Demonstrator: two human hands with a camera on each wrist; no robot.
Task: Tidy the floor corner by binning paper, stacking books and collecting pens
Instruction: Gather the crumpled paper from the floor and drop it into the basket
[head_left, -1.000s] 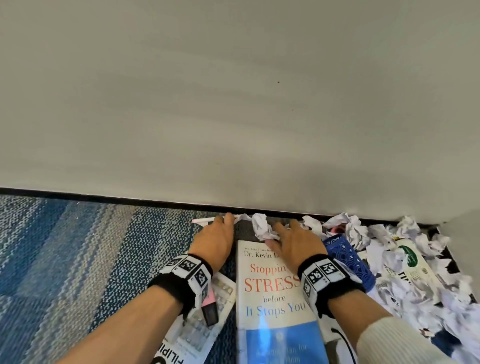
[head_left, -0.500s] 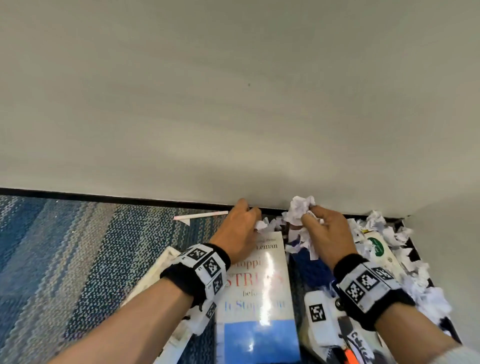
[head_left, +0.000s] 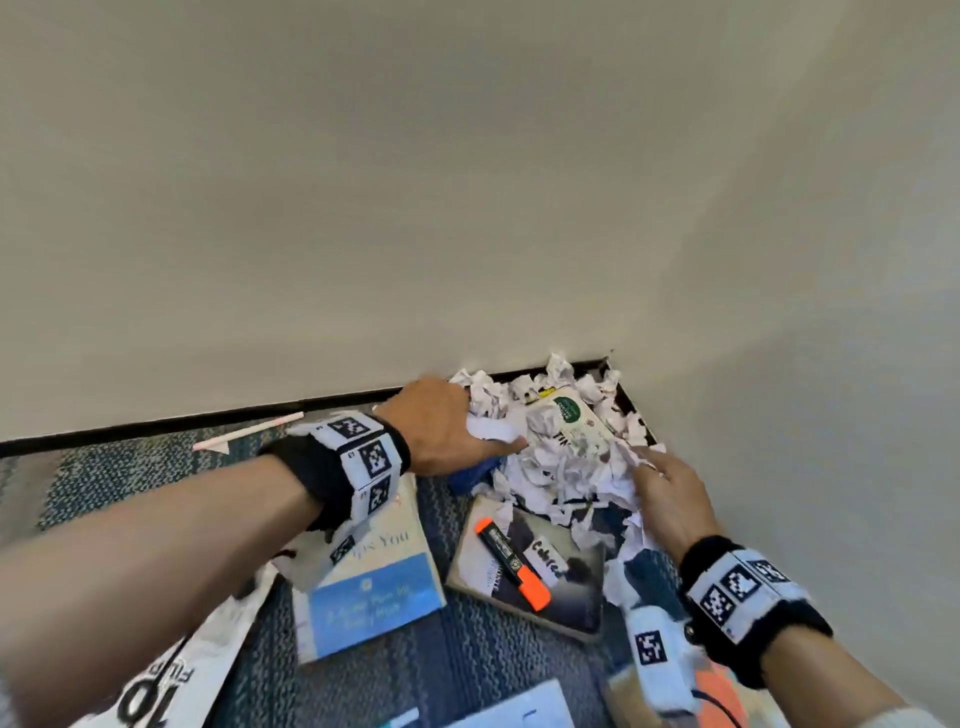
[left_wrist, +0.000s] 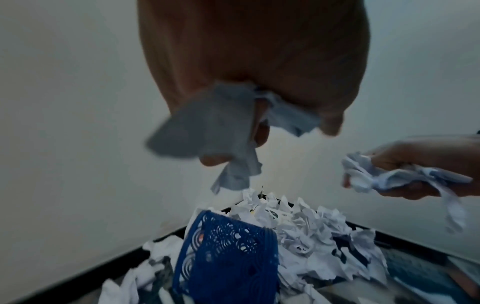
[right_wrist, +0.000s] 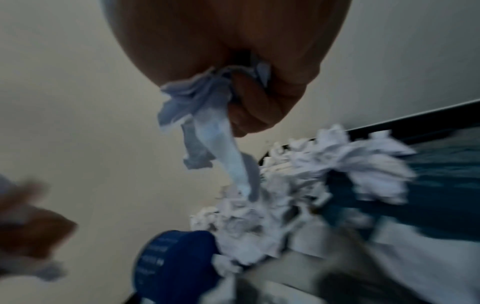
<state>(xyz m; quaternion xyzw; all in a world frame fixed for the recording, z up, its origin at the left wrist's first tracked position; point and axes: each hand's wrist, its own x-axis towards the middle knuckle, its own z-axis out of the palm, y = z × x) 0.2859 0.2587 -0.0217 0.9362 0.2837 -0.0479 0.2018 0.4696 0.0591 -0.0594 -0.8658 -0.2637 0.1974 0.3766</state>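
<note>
Crumpled white paper (head_left: 563, 462) is heaped in the carpeted corner, partly over a blue perforated basket (left_wrist: 226, 253) lying on its side. My left hand (head_left: 467, 426) hovers above the basket and grips torn paper scraps (left_wrist: 207, 131). My right hand (head_left: 654, 478) is at the heap's right side and grips a wad of paper (right_wrist: 207, 115), with a strip hanging down. A white and blue stress book (head_left: 374, 587) lies under my left wrist. On a dark book (head_left: 566, 587) rests an orange marker (head_left: 511, 564). A pink and white pen (head_left: 249, 431) lies by the skirting.
A green-labelled white book (head_left: 571, 421) sits half buried in the heap. A magazine (head_left: 171, 670) lies at the lower left, a white sheet (head_left: 519, 706) at the bottom edge. Two walls close the corner behind and to the right.
Both hands have picked paper up off the floor near the stress book and carried it right, to the heap in the corner. My view has swung right with them.
</note>
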